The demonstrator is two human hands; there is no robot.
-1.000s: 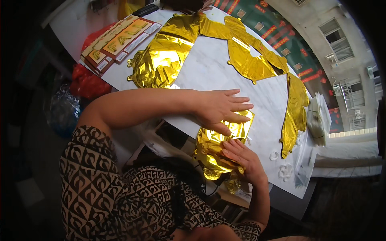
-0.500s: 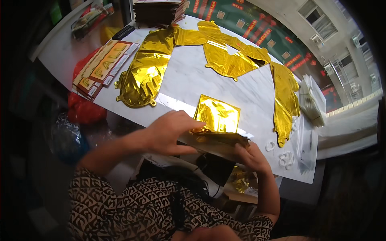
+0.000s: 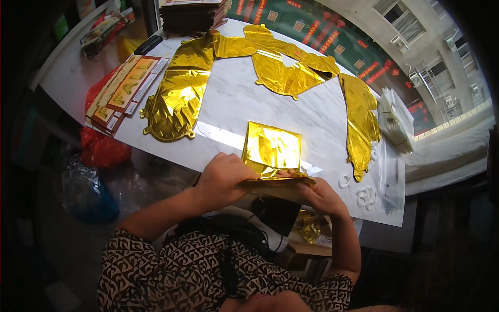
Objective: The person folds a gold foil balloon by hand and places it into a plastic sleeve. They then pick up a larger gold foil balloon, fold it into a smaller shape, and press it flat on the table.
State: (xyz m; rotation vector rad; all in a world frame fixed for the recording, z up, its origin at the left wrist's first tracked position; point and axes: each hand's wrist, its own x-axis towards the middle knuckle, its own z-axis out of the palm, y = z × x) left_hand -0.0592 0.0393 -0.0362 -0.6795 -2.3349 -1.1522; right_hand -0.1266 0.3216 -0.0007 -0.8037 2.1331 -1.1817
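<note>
A gold foil balloon [image 3: 273, 144], folded into a flat rectangle, lies at the near edge of the white marbled table. My left hand [image 3: 224, 178] is closed on the left end of its near edge, thumb and fingers pinching the foil. At the right end, my right hand [image 3: 323, 196] grips the same edge, its fingers partly behind the foil. A narrow strip of the foil is folded up between both hands. Farther off, a large flat gold foil balloon [image 3: 179, 91] lies on the left, and another, shaped piece [image 3: 358, 122] on the right.
More gold foil [image 3: 283, 73] spans the table's far side. Printed cards [image 3: 127, 86] lie at the left, with a card stack [image 3: 189, 18] behind. White rings [image 3: 366, 197] and clear bags [image 3: 392, 122] are at the right. A box [image 3: 312, 242] with gold foil stands below the table edge.
My left hand has gone from thumb and fingers apart to pinching the foil edge. The near edge is folded over more, and my right fingers show above it. The view has shifted slightly.
</note>
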